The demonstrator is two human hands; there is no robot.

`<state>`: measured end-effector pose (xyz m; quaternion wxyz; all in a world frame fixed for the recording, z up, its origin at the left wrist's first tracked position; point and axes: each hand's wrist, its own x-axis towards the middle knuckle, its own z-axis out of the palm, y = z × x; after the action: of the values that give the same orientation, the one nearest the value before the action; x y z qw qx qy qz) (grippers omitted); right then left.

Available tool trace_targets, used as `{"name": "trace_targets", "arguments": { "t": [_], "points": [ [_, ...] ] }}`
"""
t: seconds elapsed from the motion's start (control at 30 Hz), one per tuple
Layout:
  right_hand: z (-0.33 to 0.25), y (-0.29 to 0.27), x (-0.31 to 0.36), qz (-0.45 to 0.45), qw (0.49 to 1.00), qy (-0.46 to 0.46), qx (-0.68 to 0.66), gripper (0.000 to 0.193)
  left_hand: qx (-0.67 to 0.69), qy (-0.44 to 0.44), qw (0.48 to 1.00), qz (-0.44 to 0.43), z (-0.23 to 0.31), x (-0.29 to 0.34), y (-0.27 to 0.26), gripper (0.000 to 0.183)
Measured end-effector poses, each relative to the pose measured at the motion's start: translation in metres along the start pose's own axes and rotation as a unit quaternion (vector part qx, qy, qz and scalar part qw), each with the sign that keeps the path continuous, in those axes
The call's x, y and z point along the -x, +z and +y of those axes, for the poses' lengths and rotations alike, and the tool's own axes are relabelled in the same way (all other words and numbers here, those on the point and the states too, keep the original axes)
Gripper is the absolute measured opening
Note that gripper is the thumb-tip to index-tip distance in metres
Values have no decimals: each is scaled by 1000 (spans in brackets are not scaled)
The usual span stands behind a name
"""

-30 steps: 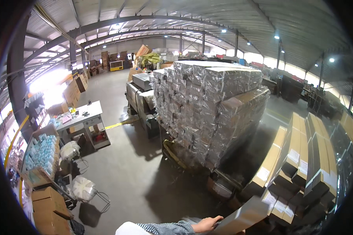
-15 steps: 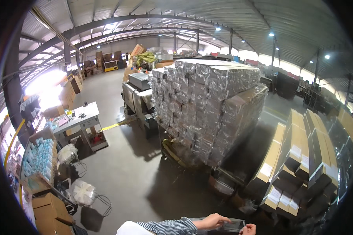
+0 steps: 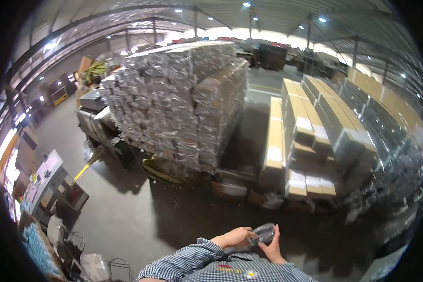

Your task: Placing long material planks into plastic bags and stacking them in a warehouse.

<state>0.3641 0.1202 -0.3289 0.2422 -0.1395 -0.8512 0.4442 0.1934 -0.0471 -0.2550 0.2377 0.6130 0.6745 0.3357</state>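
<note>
Near the lower edge, in front of my checked shirt, a dark object in shiny clear plastic (image 3: 265,231) is held between my two hands; its exact kind is too small to tell. My left hand (image 3: 235,238) reaches across from the left, its curled fingers closed on the near left side of the plastic. Around the right side goes my right hand (image 3: 273,248), thumb on the near face and fingers up along the far edge. The object tilts upward to the right.
A tall stack of film-wrapped boxes (image 3: 160,103) stands ahead on a pallet. To the right lie long brown cartons (image 3: 298,113) and more film-wrapped cartons (image 3: 376,127). At left are a white table (image 3: 49,164), a box of light-blue items (image 3: 38,249) and a plastic-covered stool (image 3: 96,267).
The view has swung to the right, so the stacks sit further left. Both hands now appear higher, and the plastic-wrapped object is tilted up between them.
</note>
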Motion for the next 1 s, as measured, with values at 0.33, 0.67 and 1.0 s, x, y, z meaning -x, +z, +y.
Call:
{"name": "trace_targets", "arguments": {
  "t": [0.33, 0.67, 1.0],
  "points": [
    [8, 47, -23, -211, 869, 196, -401, 85, 465, 68, 853, 227, 116, 14, -120, 27],
    [-21, 114, -118, -125, 953, 96, -257, 75, 397, 67, 760, 510, 109, 21, -242, 50],
    [-232, 0, -586, 143, 943, -54, -295, 36, 309, -92, 694, 644, -42, 53, -255, 21]
  ]
}}
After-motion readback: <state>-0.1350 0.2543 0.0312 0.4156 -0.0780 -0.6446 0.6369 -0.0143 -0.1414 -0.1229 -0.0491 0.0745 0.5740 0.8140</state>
